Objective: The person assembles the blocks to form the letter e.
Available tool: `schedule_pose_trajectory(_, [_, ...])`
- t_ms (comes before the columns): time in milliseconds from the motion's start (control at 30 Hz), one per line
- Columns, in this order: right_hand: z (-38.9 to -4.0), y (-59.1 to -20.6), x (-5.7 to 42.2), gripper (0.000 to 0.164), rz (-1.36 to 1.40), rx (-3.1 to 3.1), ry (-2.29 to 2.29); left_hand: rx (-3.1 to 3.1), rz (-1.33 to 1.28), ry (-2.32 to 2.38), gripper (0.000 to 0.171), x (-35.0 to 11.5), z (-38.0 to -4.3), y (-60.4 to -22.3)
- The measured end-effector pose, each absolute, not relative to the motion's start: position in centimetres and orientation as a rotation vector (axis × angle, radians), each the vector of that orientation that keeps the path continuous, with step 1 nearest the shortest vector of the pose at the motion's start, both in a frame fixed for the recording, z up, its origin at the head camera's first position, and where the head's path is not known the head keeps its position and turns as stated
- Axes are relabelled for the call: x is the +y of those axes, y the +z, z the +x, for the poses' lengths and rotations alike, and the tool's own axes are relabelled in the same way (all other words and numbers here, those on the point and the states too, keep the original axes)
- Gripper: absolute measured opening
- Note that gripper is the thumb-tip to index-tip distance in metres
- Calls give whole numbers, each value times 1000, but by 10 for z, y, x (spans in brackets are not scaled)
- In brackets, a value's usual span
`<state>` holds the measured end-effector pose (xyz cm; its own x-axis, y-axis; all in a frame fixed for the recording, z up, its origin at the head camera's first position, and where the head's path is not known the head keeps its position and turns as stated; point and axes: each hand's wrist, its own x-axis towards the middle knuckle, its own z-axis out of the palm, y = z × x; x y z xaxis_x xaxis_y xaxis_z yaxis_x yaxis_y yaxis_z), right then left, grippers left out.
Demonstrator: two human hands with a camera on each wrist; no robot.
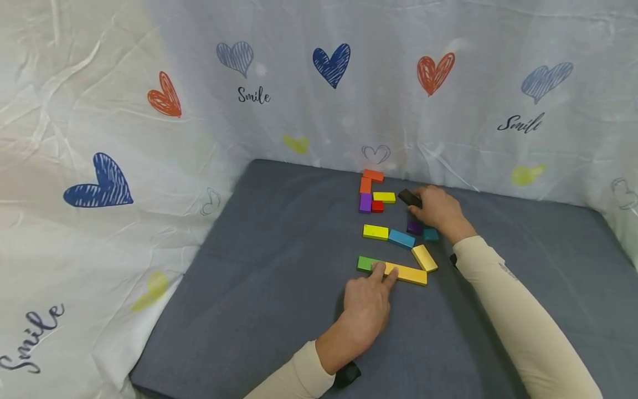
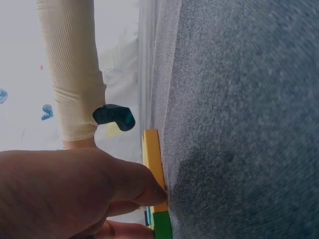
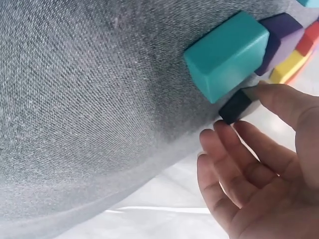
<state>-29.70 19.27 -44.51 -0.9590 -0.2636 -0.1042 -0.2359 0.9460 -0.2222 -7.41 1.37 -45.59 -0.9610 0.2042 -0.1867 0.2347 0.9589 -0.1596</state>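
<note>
My right hand (image 1: 440, 210) pinches a black block (image 1: 410, 198) near the back of the grey table, with the thumb along it in the right wrist view. Just in front of that hand lie a dark purple block (image 1: 413, 227) and a teal block (image 3: 227, 55). My left hand (image 1: 366, 305) is at the front row, where its extended fingertips touch a green block (image 1: 367, 264) and a long orange-yellow block (image 1: 411, 275) set end to end. A pale yellow block (image 1: 425, 258) slants back from the right end of that row.
Behind the front row lie a yellow block (image 1: 375, 232) and a blue block (image 1: 401, 239). Farther back are orange blocks (image 1: 373, 175), a purple block (image 1: 365, 203), a red block (image 1: 377, 206) and another yellow block (image 1: 384, 197). A white printed curtain (image 1: 299, 111) borders the table (image 1: 259, 266).
</note>
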Motion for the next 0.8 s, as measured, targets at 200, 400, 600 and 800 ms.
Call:
schedule_pose_trajectory(200, [-302,-447,192,45,-357,2976,-296,2922,339,-252,64,14,-75,-455])
schedule_pose_trajectory(400, [-307,-449,192,43,-322,2982,-298,2901,331,-244,67,14,-75,-454])
schedule_pose_trajectory(600, [-310,-450,196,44,-315,2986,-310,2901,337,-238,67,12,-76,-455])
schedule_pose_trajectory(800, [-311,-450,197,43,-308,2990,-328,2891,331,-246,67,11,-77,-456])
